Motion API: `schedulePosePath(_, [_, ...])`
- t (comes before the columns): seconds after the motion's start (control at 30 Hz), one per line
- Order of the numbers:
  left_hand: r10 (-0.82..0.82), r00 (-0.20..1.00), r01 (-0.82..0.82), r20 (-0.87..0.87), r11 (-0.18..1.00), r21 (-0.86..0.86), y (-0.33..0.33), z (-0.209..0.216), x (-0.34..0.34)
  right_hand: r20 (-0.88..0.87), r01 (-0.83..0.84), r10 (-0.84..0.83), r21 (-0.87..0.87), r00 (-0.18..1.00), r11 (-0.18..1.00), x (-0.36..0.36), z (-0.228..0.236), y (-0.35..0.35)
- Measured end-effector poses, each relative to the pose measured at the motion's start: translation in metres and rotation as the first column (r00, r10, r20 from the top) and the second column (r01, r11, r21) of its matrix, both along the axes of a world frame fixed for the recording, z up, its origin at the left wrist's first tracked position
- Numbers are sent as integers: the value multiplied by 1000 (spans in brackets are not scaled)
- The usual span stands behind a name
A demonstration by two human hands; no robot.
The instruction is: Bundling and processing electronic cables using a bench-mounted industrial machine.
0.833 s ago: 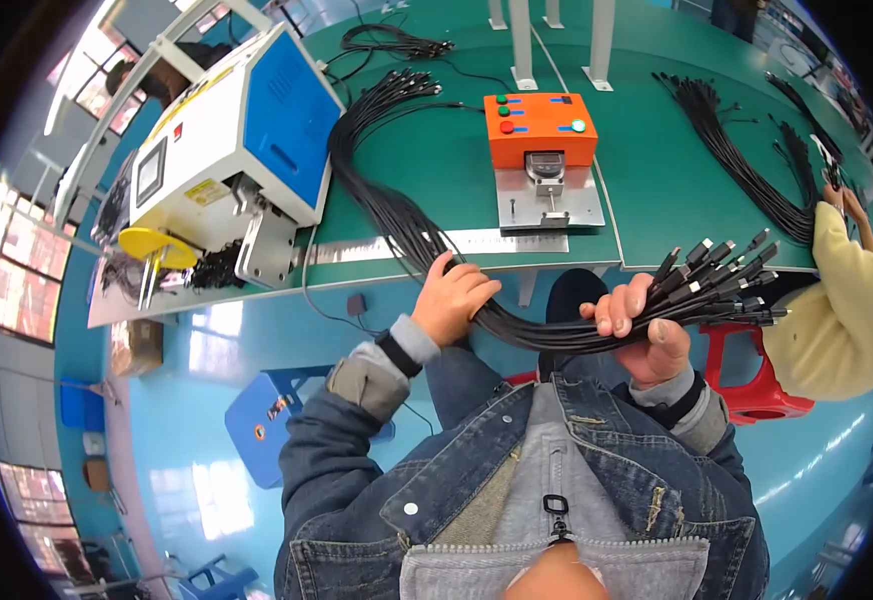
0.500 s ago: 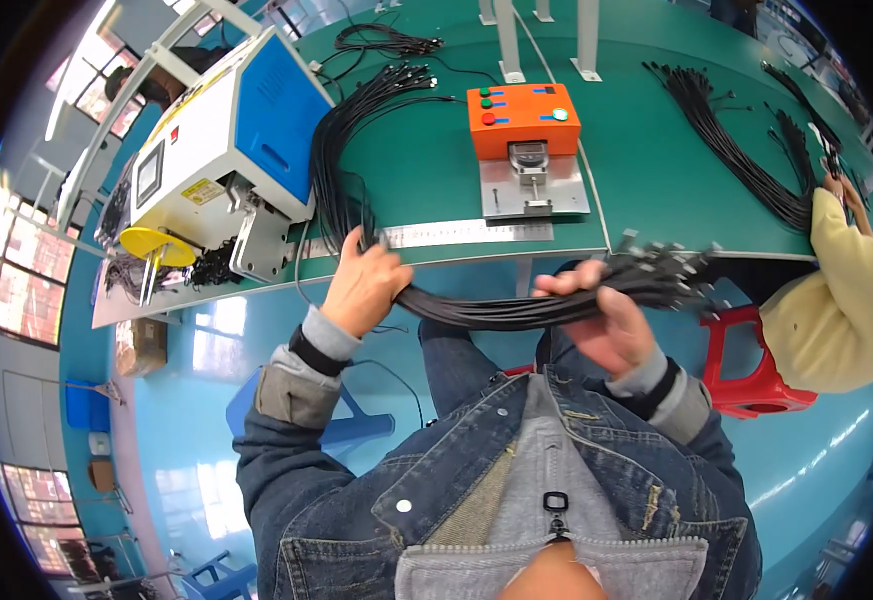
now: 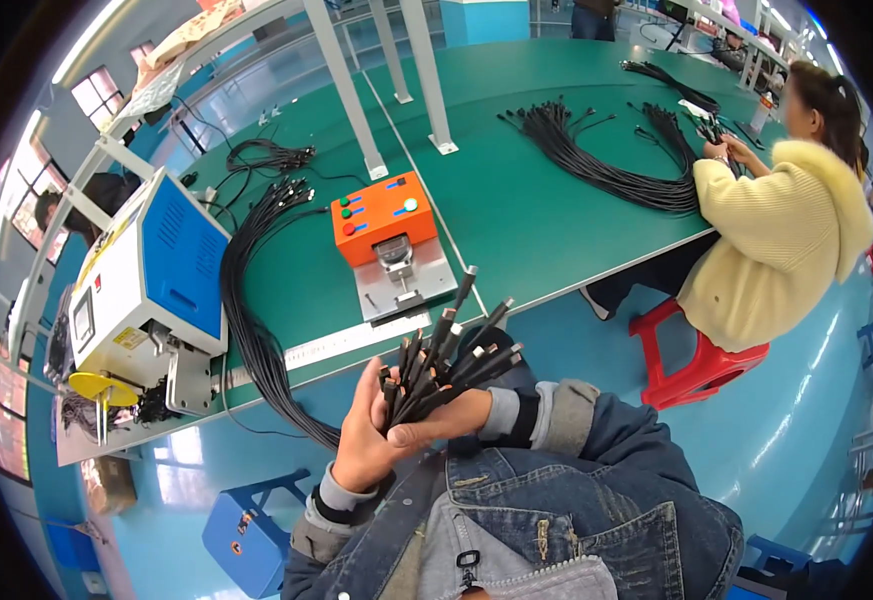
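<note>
Cable bundle (image 3: 251,345) grasped near connector ends (image 3: 442,335) by left hand (image 3: 361,440) and right hand (image 3: 451,415); ends point forward-right beyond grip, length curves leftward onto green table (image 3: 501,240).

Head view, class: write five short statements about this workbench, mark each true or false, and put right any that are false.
1. The left-hand grip and right-hand grip both touch the black cable bundle. True.
2. The orange box stands left of the blue-and-white machine. False: it stands to the right of it.
3. A ruler lies near the front edge of the green table. True.
4. The stool beneath the co-worker in yellow is blue. False: that is a red stool.
5. The yellow disc is fixed to the orange box. False: it is on the machine.
</note>
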State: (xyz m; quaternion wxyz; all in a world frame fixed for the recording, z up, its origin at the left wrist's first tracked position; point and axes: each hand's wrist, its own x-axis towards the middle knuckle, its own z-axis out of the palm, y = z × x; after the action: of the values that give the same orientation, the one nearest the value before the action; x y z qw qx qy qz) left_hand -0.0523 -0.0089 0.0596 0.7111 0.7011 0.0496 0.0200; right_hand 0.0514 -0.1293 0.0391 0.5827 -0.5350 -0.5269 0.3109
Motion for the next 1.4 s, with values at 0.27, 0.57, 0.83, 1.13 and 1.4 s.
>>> schedulePosePath(0.27, [105,990,-122,91,970,212,4,-21,17,-290,483,-414,235,863,844,-4,-13,23])
schedulePosePath(0.57, [243,938,-251,-246,968,-2,31,-89,-4,-733,-101,-147,-283,664,954,3,-65,63])
schedulePosePath(0.83, [119,978,-125,-173,992,-26,39,-48,10,-346,-36,-44,-221,937,975,10,-46,71])
schedulePosePath(1.13, [211,960,-268,-182,875,-404,33,-61,44,-522,222,-306,-219,796,950,34,-40,41])
schedulePosePath(1.4, [202,966,-246,-164,912,-327,13,-70,56,-636,342,-359,-156,683,927,39,-41,26])
